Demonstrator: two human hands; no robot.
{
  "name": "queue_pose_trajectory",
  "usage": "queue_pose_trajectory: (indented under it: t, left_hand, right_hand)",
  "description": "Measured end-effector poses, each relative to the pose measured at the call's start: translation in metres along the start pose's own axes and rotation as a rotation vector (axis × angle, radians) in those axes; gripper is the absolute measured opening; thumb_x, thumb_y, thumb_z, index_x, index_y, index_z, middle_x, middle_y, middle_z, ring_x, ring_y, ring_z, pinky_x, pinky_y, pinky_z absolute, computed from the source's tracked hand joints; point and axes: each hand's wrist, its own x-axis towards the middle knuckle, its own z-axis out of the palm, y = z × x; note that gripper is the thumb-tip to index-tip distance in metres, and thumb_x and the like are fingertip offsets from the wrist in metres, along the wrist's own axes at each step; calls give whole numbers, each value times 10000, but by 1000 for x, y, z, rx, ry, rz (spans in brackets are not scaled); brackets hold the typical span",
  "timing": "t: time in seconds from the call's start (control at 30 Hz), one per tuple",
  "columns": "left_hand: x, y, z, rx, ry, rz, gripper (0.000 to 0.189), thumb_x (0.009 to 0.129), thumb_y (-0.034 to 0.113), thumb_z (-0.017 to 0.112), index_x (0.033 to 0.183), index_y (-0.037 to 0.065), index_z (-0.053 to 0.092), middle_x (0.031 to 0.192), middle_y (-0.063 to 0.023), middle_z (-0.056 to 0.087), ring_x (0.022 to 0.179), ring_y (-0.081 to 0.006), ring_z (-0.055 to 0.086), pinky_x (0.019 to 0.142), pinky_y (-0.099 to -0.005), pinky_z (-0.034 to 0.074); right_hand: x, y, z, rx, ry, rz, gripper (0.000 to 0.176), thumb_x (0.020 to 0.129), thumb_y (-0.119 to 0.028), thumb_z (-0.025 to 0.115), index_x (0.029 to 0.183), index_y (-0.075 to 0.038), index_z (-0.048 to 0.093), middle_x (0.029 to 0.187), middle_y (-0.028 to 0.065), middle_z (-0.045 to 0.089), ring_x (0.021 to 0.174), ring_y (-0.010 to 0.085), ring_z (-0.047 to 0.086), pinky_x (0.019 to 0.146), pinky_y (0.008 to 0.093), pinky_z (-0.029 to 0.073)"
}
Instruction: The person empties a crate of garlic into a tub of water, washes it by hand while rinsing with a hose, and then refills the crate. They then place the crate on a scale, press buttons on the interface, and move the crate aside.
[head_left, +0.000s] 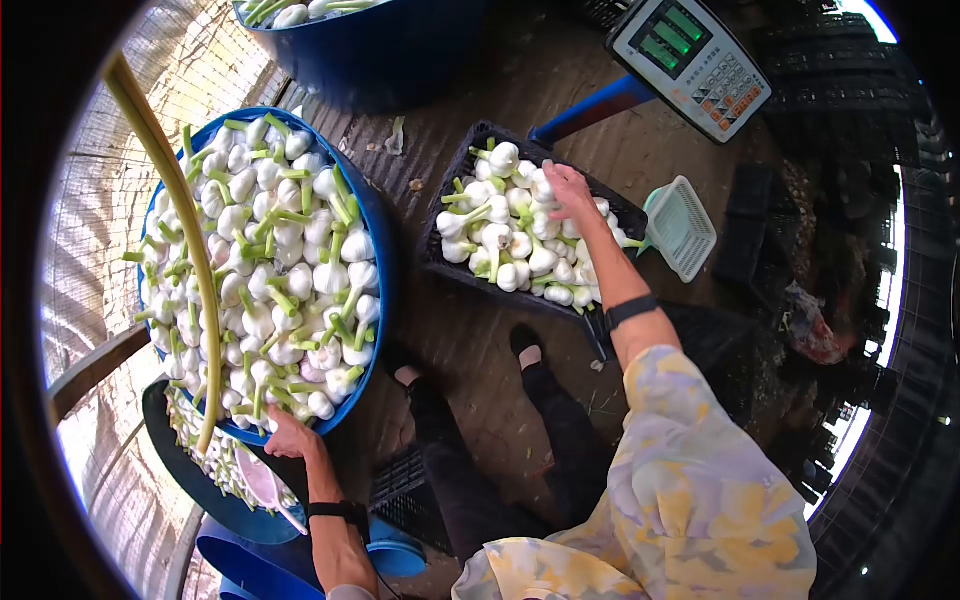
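A round blue tub (375, 215) on the left is heaped with white garlic bulbs (290, 230) with short green stems. At its near rim, my left hand (291, 437) has its fingers curled around a garlic bulb, mostly hidden by the fingers. A black plastic crate (432, 245) at centre right holds more trimmed garlic bulbs (497, 235). Over the far right part of that crate, my right hand (570, 190) has its thumb and fingers around a garlic bulb (541, 186) lying among the others.
A digital scale display (690, 60) on a blue post stands beyond the crate. Right of the crate lies a pale green plastic basket (682, 230). Another blue tub (370, 60) with garlic is at the top. A yellow-brown pole (180, 200) crosses the left tub. A pink scoop (262, 482) lies lower left.
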Motion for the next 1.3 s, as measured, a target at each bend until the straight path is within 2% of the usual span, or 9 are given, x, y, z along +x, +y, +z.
queue_pose_trajectory:
  t: [0.07,0.2,0.33,0.43,0.87,0.9,1.03,1.27,1.3]
  left_hand:
    - [0,0,14,8,4,25,942,659,629,645,1077,-170,373,1044,-317,485,943,-411,555,815,-472,463]
    - [12,-5,13,154,107,31,988,657,691,607,1073,-174,374,1040,-321,493,944,-424,570,773,-464,502]
    - [16,-6,15,136,89,11,1040,610,741,601,1061,-168,374,1033,-326,499,912,-419,584,723,-470,517]
    - [6,6,20,93,121,-5,1024,610,715,623,1074,-163,372,1037,-334,494,905,-435,577,743,-468,508]
    - [18,-10,-1,159,169,48,1010,605,798,544,921,-157,457,870,-271,544,703,-359,619,585,-379,543]
    - [39,-36,33,329,370,161,991,606,800,540,910,-141,463,858,-247,547,688,-336,624,580,-375,542]
    - [21,-39,-15,65,154,64,876,670,611,661,1062,-112,361,1025,-288,484,925,-431,556,780,-469,484]
    - [37,-66,-4,8,201,137,840,678,561,690,1073,-101,357,1014,-281,488,913,-427,554,760,-477,486]
    - [24,-46,-19,40,125,73,809,647,595,702,986,-77,404,932,-241,517,812,-397,582,699,-466,503]
  right_hand:
    - [30,18,0,-706,428,-310,471,835,-387,576,1070,21,552,1008,176,607,904,366,585,739,433,509]
    - [16,46,-19,-749,277,-667,426,830,-367,543,984,28,586,934,277,592,875,413,575,749,470,462]
    - [-78,73,2,-684,120,-397,268,807,-265,516,719,-23,595,746,231,592,731,417,581,632,485,447]
    - [-120,86,8,-617,7,-280,254,817,-234,545,780,4,623,597,93,598,523,158,611,523,302,470]
    - [-178,100,41,-537,-138,-364,186,802,-192,570,789,-15,625,640,98,602,565,166,602,549,314,471]
    - [-190,83,47,-670,-158,-436,188,788,-170,533,703,-14,594,716,172,598,705,341,595,632,400,457]
    - [-239,70,90,-435,-226,-359,152,800,-125,609,866,10,618,627,101,584,584,177,590,560,308,460]
    - [-263,41,169,-544,-426,-662,154,756,-76,606,899,-18,610,821,154,595,676,298,591,595,361,470]
    - [-241,61,171,-709,-394,-1124,144,752,-100,598,875,-26,597,801,152,580,726,320,581,624,386,478]
